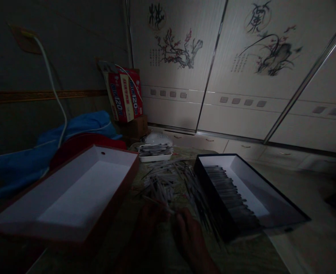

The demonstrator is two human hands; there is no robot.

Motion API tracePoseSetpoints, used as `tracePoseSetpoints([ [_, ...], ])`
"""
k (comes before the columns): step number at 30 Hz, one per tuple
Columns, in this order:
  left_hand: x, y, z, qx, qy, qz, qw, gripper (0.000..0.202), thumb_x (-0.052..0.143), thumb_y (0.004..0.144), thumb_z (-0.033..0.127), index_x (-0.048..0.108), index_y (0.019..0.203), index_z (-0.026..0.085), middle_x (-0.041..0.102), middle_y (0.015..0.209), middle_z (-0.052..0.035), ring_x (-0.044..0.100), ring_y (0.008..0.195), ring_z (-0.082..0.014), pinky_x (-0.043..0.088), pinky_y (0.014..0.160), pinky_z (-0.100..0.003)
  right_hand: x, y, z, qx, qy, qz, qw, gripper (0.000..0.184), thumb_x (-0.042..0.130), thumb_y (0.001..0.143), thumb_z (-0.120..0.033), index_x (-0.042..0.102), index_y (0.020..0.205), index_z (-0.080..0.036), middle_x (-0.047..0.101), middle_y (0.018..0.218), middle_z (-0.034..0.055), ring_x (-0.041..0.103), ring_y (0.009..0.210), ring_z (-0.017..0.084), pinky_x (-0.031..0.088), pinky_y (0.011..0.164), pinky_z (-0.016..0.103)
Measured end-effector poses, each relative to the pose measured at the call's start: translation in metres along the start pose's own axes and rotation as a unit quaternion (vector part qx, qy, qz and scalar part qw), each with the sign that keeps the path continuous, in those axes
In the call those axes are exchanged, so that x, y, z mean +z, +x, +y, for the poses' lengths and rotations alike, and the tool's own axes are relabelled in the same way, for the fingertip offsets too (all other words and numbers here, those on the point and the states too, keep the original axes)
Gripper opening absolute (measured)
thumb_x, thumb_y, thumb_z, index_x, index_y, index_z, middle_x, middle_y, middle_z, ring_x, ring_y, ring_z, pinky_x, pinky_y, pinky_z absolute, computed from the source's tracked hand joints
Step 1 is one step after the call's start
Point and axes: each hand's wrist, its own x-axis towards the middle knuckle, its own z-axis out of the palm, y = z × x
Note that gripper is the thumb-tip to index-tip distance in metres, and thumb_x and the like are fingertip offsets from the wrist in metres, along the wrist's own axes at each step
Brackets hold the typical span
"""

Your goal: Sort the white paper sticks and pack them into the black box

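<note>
My left hand [149,228] and my right hand [189,238] sit in deep shadow at the near edge of a loose heap of thin white sticks [165,186]. Several sticks run between my fingers, but the dim light hides whether either hand grips any. To the right, a black-rimmed box [242,190] holds neat rows of dark-tipped sticks close to my right hand. To the left stands a shallow red-rimmed box with a white inside [82,194], and no sticks show in it. A small white tray [156,153] with more sticks stands behind the heap.
A blue cloth [53,144] and a red item lie behind the left box. A printed carton [124,93] stands on a brown box [135,127], and a white cable [53,91] hangs down the wall. Painted white cabinet doors [213,68] fill the back.
</note>
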Motion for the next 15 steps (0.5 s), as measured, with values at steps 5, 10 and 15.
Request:
tracePoseSetpoints([
  [5, -0.001, 0.004, -0.007, 0.004, -0.013, -0.015, 1.0, 0.028, 0.069, 0.062, 0.04, 0.062, 0.073, 0.015, 0.066, 0.061, -0.0005, 0.061, 0.057, -0.017, 0.049, 0.059, -0.029, 0.005, 0.001, 0.006, -0.002, -0.006, -0.005, 1.0, 0.026, 0.032, 0.091, -0.036, 0.05, 0.08, -0.021, 0.053, 0.061, -0.0012, 0.051, 0.051, 0.012, 0.036, 0.048, 0.02],
  [10, -0.003, 0.007, -0.011, 0.013, -0.008, -0.028, 0.999, 0.026, 0.068, 0.064, 0.039, 0.063, 0.074, 0.015, 0.066, 0.062, -0.0002, 0.061, 0.058, -0.016, 0.048, 0.059, -0.027, 0.005, 0.0, 0.005, 0.002, -0.01, 0.009, 1.0, 0.028, 0.033, 0.091, -0.035, 0.048, 0.072, -0.022, 0.05, 0.056, -0.0026, 0.048, 0.049, 0.011, 0.033, 0.046, 0.02],
  [15, -0.003, 0.009, -0.014, -0.004, -0.014, -0.02, 1.0, 0.03, 0.069, 0.062, 0.041, 0.062, 0.074, 0.014, 0.067, 0.061, -0.0011, 0.062, 0.057, -0.0166, 0.049, 0.058, -0.028, 0.003, 0.0, 0.005, 0.009, -0.006, -0.022, 1.0, 0.024, 0.036, 0.09, -0.037, 0.048, 0.078, -0.02, 0.051, 0.061, -0.0026, 0.049, 0.053, 0.011, 0.034, 0.05, 0.019],
])
